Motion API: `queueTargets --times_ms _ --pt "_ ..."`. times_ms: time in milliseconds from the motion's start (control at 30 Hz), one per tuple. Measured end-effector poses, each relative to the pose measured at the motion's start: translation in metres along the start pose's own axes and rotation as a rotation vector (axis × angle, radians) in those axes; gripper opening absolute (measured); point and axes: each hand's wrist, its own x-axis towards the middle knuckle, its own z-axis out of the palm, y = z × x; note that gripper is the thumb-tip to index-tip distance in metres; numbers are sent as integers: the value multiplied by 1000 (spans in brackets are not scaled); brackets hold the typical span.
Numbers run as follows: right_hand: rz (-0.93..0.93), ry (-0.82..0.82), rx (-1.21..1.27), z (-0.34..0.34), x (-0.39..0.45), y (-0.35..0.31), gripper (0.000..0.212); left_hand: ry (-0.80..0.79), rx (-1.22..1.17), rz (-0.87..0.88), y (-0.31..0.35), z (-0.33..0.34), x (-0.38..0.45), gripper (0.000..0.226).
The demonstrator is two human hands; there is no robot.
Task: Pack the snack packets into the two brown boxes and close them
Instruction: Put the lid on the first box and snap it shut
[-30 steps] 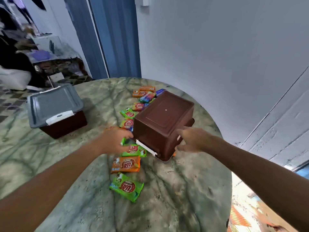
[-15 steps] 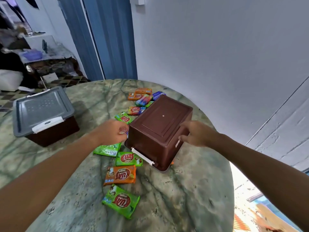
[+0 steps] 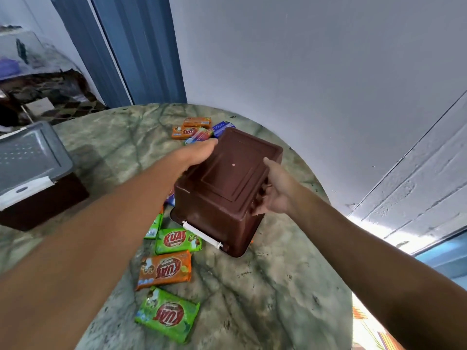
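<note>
Tipping up off the marble table (image 3: 252, 299) near its right edge, the upside-down brown box (image 3: 227, 188) now sits clamped between my left hand (image 3: 194, 155) and right hand (image 3: 275, 190); packets (image 3: 165, 270) uncovered, ready for packing.

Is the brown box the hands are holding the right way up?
No, the box is upside down: its flat bottom faces up while both hands grip its sides.
</note>
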Motion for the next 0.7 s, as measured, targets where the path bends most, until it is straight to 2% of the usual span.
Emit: queueTargets --times_ms 67,133,233,300,367,433,467,567,667,700 --pt "-34 16 -28 0 2 1 50 -43 -85 -50 5 1 -11 68" --pt "-138 25 -55 -1 -4 -3 58 -39 -213 -27 10 -3 -25 56" --pt "-395 -7 -99 3 -24 -17 57 87 -499 181 23 -7 -52 52" --pt "-591 -39 -7 2 -41 -25 46 174 -772 308 27 -11 -69 53" --pt "-709 -54 133 -11 -51 -32 45 302 -987 370 23 -17 -82 52" --pt "-697 10 207 -27 -58 -38 47 359 -1114 342 10 -20 -89 50" --pt "-652 21 201 -36 -63 -37 50 305 -1167 295 2 -19 -91 52" --pt "-506 -156 169 -55 -84 -20 65 27 -1215 124 -14 3 -102 72" --pt "-520 -200 6 -61 -97 7 53 9 -1043 24 -26 37 -113 38" --pt "-556 -195 -33 -61 -103 15 63 9 -994 -23 -30 48 -120 27"
